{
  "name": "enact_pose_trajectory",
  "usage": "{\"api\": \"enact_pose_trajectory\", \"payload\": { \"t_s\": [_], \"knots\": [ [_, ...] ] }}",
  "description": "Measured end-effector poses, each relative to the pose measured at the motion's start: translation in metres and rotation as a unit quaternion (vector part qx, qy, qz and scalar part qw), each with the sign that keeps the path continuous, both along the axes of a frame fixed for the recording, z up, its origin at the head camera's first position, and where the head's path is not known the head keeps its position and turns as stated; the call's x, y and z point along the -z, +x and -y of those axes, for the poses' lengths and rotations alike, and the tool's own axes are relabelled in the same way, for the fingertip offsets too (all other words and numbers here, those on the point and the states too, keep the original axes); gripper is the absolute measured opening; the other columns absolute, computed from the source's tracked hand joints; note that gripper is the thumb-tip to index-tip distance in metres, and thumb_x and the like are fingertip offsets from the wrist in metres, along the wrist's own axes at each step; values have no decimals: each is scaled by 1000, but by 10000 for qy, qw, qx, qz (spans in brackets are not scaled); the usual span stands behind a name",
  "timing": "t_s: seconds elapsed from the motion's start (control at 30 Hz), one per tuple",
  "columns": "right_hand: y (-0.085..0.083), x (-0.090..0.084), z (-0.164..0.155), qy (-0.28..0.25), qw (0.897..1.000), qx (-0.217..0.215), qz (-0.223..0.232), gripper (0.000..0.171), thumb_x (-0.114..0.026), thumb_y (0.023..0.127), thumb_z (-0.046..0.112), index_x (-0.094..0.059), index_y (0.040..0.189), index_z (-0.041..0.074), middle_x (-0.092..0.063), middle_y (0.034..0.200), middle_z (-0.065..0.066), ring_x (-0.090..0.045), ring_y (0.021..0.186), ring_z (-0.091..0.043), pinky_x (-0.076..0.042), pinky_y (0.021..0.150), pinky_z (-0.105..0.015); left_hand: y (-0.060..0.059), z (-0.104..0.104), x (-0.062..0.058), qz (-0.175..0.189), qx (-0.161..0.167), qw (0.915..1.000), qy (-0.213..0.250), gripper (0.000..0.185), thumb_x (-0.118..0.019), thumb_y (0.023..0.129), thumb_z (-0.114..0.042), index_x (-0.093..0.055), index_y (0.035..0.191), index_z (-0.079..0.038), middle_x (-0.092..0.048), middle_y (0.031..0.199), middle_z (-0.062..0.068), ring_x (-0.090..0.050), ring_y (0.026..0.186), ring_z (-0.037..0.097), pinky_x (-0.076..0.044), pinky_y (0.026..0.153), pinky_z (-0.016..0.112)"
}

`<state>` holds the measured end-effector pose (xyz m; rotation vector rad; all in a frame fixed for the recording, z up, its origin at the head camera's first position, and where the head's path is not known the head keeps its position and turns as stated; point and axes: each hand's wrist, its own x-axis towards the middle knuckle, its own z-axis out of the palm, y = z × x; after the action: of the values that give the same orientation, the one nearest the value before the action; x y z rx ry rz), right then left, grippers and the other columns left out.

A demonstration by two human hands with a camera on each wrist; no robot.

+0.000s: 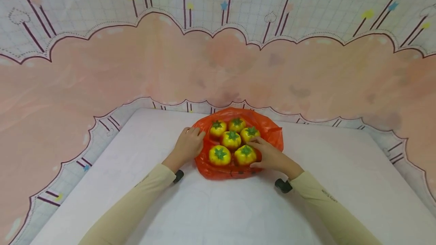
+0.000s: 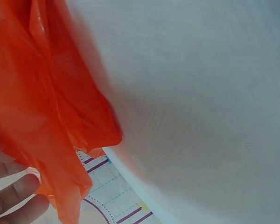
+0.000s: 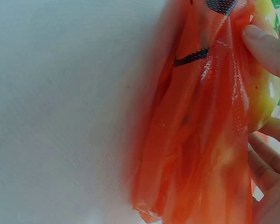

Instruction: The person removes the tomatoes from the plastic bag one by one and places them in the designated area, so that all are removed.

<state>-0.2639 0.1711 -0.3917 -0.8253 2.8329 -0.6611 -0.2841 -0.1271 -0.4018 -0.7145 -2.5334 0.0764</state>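
An orange-red plastic bag [image 1: 235, 174] lies spread on the table, with several yellow fruits [image 1: 231, 140] that have green star-shaped leafy tops grouped in its opening. At the bag's left rim my left hand [image 1: 189, 144] grips the plastic with bent fingers. The left wrist view shows part of those fingers [image 2: 18, 193] beside the bag's folds [image 2: 42, 102]; the thumb is hidden. On the right, my right hand [image 1: 270, 156] holds the front-right fruit [image 1: 245, 155] between thumb and fingers. In the right wrist view the thumb [image 3: 270, 51] lies against this yellow fruit [image 3: 263, 95], next to the crumpled bag wall [image 3: 196, 135].
A white table surface [image 1: 218, 214] extends around the bag on both sides and in front. Behind it hangs a pink and white patterned cloth backdrop [image 1: 218, 63], close to the bag's far edge. Dark wrist cameras [image 1: 283, 185] sit under both wrists.
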Motion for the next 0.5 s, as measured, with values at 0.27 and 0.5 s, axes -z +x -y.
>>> {"api": "enact_pose_trajectory", "payload": {
  "t_s": [0.27, 0.5],
  "knots": [
    [0, 4, 1, -293, 9995, 4, 146, 65, -77, 75, 29, -50, 131, 7, -47, 135, -14, -44, 127, -34, -42, 101, -52, 0, 1, 4, 152, -83, 9998, 23, 17, -64, 82, -14, -62, 97, -7, -62, 92, 12, -59, 90, 28, -48, 89, 43],
    [-3, 8, 0, -640, 9973, -33, 367, 67, -77, 75, 30, -48, 131, 7, -57, 129, -12, -52, 120, -30, -45, 99, -49, -2, 1, 4, 69, -47, 10000, 53, 15, -64, 82, -14, -62, 94, -6, -61, 90, 12, -59, 88, 28, -48, 88, 43]
  ]
}}
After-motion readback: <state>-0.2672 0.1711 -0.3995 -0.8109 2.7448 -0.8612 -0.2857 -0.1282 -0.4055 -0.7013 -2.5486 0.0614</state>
